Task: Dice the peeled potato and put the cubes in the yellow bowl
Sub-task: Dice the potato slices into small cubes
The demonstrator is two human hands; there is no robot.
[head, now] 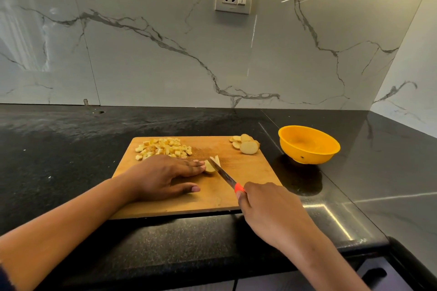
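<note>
Right hand (267, 210) grips orange-handled knife (224, 176); left hand (163, 177) flat, fingers pressing potato slice (210, 168).
Both on wooden cutting board (248, 172); black stone counter (71, 149), marble wall (142, 54) behind board.

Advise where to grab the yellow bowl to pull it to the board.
Pinch the yellow bowl by its thin rim on the side facing the cutting board, coming from above: it stands upright and open, and its rounded wall offers no hold. The right hand holds the knife, so the left hand is likelier.
</note>
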